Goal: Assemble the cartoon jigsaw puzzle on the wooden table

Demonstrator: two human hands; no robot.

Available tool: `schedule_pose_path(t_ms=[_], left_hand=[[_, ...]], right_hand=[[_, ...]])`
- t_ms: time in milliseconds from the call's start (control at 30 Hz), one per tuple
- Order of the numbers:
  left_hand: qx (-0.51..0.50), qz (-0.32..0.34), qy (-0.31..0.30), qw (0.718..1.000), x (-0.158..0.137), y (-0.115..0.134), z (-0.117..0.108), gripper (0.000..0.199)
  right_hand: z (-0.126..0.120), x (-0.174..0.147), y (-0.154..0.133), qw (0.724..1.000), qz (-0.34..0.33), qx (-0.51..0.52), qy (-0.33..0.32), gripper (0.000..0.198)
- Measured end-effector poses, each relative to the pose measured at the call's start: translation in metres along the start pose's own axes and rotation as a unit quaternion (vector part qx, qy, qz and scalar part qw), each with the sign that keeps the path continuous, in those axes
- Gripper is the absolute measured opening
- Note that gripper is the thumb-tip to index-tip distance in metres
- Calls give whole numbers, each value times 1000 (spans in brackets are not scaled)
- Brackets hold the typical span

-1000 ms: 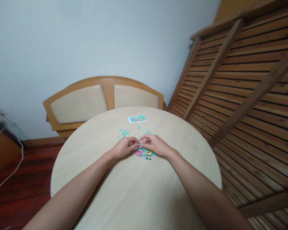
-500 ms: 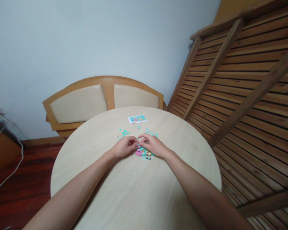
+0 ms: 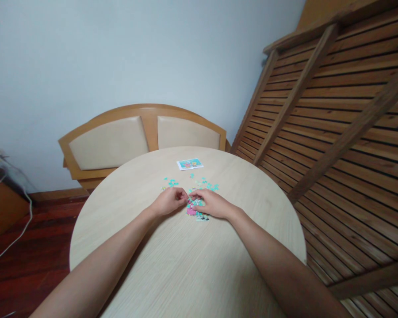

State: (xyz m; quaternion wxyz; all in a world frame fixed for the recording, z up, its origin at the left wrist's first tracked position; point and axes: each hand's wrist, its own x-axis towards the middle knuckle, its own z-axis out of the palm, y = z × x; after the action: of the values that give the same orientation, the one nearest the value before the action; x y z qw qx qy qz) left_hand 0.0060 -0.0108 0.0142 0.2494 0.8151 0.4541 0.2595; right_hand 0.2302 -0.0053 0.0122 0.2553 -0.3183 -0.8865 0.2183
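A partly joined jigsaw puzzle [image 3: 191, 212] with pink and turquoise cartoon figures lies flat on the round table, between my hands. My left hand [image 3: 170, 202] is at its upper left edge, thumb and fingers pinched together; whatever they hold is too small to make out. Over the puzzle's right part rests my right hand [image 3: 214, 204], thumb and forefinger apart, fingertips on the pieces. It hides much of the yellow figure. Loose turquoise puzzle pieces [image 3: 173, 182] lie beyond my left hand, and more loose pieces [image 3: 213, 187] lie beyond my right.
Farther back on the pale round table [image 3: 135, 274] lies a picture card [image 3: 190, 164] with the cartoon scene. Behind the table stands a wooden headboard [image 3: 149, 115] with cream panels. A slatted wooden frame [image 3: 318, 123] leans at the right. A white cable [image 3: 28, 216] hangs at the left.
My right hand has shifted slightly left across the puzzle, its thumb now on the pink part and the yellow figure mostly covered. My left hand has moved a little left, still pinched.
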Motion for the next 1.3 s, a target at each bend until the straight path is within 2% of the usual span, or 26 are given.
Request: schedule_pose_path(t_ms=[300,767,933,1200,1300], left_hand=[[36,-7,6,999,0,2,0,21],[15,-16,11,1000,2,-2,7,28],[23,-15,9,1000,2,0,3,28],[-18,17,-57,998,-2,-2,-11,21],[-23,25,-61,998,-2,-5,-13,20]], right_hand=[[1,0,1,1000,-3,-13,-4,37],[0,1,-2,1000,-1,-14,-7,43],[-1,0,-3,1000,4,-20,-11,42],[1,1,0,1000,4,-10,-12,40],[0,1,-1,1000,3,-4,-16,37]])
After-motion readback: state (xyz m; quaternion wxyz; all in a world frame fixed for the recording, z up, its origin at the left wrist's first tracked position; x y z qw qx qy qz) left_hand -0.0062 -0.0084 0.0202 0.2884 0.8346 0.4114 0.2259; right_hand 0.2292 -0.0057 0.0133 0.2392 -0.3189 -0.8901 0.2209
